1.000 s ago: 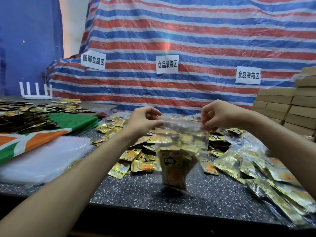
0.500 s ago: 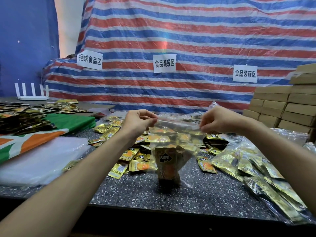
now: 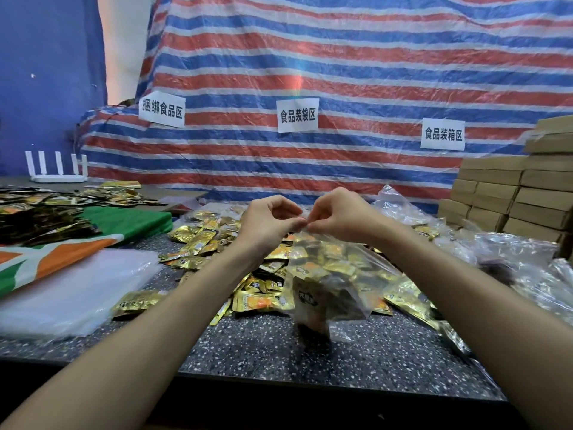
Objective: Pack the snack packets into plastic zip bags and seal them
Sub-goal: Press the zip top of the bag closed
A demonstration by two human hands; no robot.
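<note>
A big tarp point(image 3: 341, 72) with red, blue and white stripes covers the whole back. In front of it lies a dark speckled tabletop point(image 3: 310, 355). At the right edge brown cardboard boxes point(image 3: 511, 193) are stacked in several rows. On the left part of the tabletop lies a green, orange and white cloth point(image 3: 93, 240), and just in front of it a flat pile of clear plastic sheets point(image 3: 71, 293).

Many golden snack packets point(image 3: 210, 240) lie loose in a heap in the middle of the tabletop. To the right of the heap are filled clear bags point(image 3: 527, 268), lying on their sides.

The zip bag point(image 3: 328, 274) hangs in the middle, above the near side of the heap. It has some packets inside; its lower part is blurred, so I cannot tell if it touches the tabletop. The left hand point(image 3: 269, 225) pinches the top edge of the zip bag with thumb and forefinger. The right hand point(image 3: 341, 218) pinches the same edge just beside it, so the fingertips of both almost meet.

Three white paper labels point(image 3: 297, 115) with Chinese writing are fixed on the tarp. A small white router point(image 3: 57, 170) stands far left at the back.
</note>
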